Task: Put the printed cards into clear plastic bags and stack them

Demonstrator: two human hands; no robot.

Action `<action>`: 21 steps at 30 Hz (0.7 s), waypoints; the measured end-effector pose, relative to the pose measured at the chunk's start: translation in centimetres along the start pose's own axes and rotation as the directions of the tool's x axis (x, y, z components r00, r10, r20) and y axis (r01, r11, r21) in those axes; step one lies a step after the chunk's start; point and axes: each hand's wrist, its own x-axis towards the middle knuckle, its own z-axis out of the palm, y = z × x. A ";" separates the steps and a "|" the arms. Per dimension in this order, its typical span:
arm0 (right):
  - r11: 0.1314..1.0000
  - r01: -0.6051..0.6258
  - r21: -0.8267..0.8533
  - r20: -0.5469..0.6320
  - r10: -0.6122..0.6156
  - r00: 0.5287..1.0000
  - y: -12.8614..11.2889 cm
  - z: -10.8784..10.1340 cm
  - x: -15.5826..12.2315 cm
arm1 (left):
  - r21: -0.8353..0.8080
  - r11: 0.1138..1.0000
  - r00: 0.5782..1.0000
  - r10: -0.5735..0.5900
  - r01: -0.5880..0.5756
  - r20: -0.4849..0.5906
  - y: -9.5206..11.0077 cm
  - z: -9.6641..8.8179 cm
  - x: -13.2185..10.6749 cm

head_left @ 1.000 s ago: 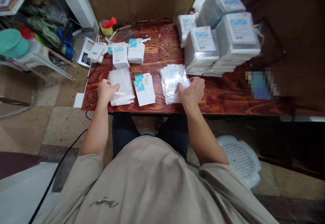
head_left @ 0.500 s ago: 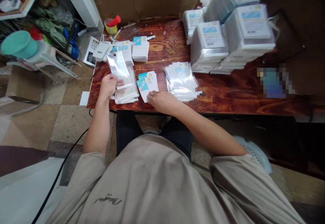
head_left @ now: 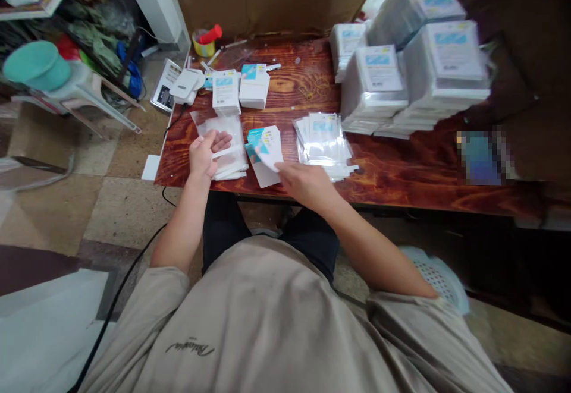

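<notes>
Right hand [head_left: 307, 186] pinches a white-and-blue paper card [head_left: 269, 159] over the matching card stack [head_left: 265, 176]. Left hand [head_left: 205, 152], grip unclear, overlies clear plastic bags [head_left: 234, 131] left of that stack.

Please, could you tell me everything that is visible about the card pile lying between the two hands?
The card pile is low and unevenly fanned. Its flat cards look like stiff paper: white, with blue at the upper left and small yellow marks; the print is too small to read. It lies near the front edge of the red-brown table. The right hand pinches a top card, which looks partly raised.
</notes>
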 end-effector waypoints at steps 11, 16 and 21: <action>0.116 -0.349 0.930 0.229 0.560 0.796 -0.9 2.7 -0.7 | 0.024 0.999 0.999 0.033 -0.032 -0.030 -2.5 2.6 -5.0; 0.159 -0.221 0.962 0.075 0.625 0.777 -1.7 3.1 -0.6 | -0.004 1.000 0.998 0.012 -0.012 0.064 -2.7 2.7 -7.4; 0.206 -0.211 0.955 0.061 0.561 0.825 -2.1 3.7 -1.3 | 0.010 0.999 0.985 -0.034 0.033 0.168 -1.8 1.6 -8.1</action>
